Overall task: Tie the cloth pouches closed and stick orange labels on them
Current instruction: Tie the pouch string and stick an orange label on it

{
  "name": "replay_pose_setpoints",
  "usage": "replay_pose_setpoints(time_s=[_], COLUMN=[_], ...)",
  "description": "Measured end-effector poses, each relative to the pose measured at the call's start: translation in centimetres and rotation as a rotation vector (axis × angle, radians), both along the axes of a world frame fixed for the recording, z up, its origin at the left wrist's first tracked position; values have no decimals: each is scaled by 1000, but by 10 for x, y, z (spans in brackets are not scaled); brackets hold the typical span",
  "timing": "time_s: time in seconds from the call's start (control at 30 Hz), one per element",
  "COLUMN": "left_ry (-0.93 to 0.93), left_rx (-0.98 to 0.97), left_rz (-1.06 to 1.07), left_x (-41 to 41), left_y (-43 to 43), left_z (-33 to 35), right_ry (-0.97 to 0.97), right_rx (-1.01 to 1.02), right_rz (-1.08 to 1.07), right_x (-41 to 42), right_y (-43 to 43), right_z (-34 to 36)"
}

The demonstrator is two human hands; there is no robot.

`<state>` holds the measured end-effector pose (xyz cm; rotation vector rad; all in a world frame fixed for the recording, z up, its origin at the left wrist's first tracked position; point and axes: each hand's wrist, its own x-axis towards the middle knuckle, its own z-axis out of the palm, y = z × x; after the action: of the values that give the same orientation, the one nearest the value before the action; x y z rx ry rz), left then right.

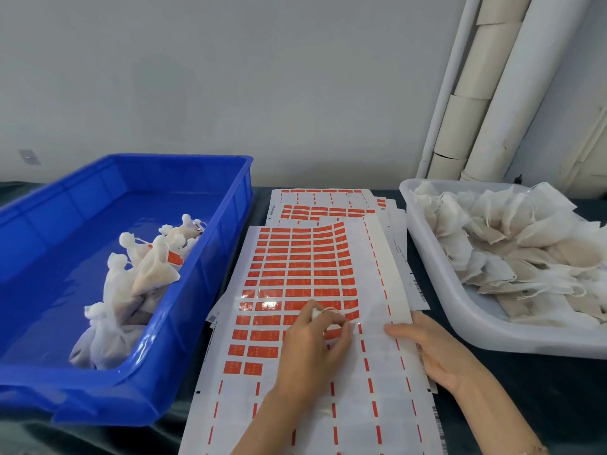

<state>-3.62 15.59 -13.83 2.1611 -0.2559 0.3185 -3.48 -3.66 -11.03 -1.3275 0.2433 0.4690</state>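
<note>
At mid-counter, on the top label sheet (361,257) of a fanned stack: left hand (312,343) clenched round a small white pouch (319,312), gathered neck and string poking out above the knuckles, fingertips down among the orange labels (300,274) at the lower end of the remaining rows. Whether a label is pinched, impossible to tell. Just to its right, right hand (430,351) laid flat with fingers relaxed and nearly straight, pressing the sheet's right edge, holding nothing. Lower part of the sheet stripped of labels, only thin orange dashes left.

To the left, blue tray (164,172) with a small heap of tied pouches (151,274) against its right wall, one showing an orange label near the neck. To the right, clear tub (423,244) piled with open pouches (512,244), strings loose, mouths slack. Both containers resting on the dark counter (542,389), sheets between them. Behind the tub, white pipes (492,93) slanting up the pale wall.
</note>
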Motion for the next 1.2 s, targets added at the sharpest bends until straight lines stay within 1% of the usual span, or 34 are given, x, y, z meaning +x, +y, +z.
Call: replay_pose_setpoints(time_s=[0.13,0.27,0.33,0.37,0.4,0.43,0.47,0.57,0.63,0.7,0.8,0.9,1.0,1.2], left_ry=[25,3,-18,-24,-25,-24,-26,-47,-58,-56,-28,60,147,168], left_rx=[-96,-289,-358,-380,-397,-407,-416,-434,-425,-404,-423,-570,-690,-729], left_rz=[55,197,271,279,273,262,252,205,169,133,109,89,33,16], left_x=[3,6,8,9,10,10,11,11,9,8,6,5,7,9], left_y=[2,6,9,9,10,10,11,12,12,13,12,12,12,15], left_z=[0,0,0,0,-1,-2,-2,-2,0,3,8,13,14,5], right_ry=[-84,-186,-349,-462,-576,-655,-692,-696,-725,-729,-683,-569,-472,-445], right_rx=[-270,-609,-875,-970,-990,-951,-888,-765,-710,-663,-588,-411,-192,-54], right_rz=[-61,-146,-230,-270,-287,-258,-196,-40,-41,-95,-225,-244,-115,131], right_x=[-2,-7,-8,-8,-9,-9,-8,-4,3,9,21,28,29,27], right_y=[4,16,26,32,38,45,52,67,72,72,66,62,64,63], right_z=[3,7,7,7,7,8,9,8,5,2,1,1,-3,-12])
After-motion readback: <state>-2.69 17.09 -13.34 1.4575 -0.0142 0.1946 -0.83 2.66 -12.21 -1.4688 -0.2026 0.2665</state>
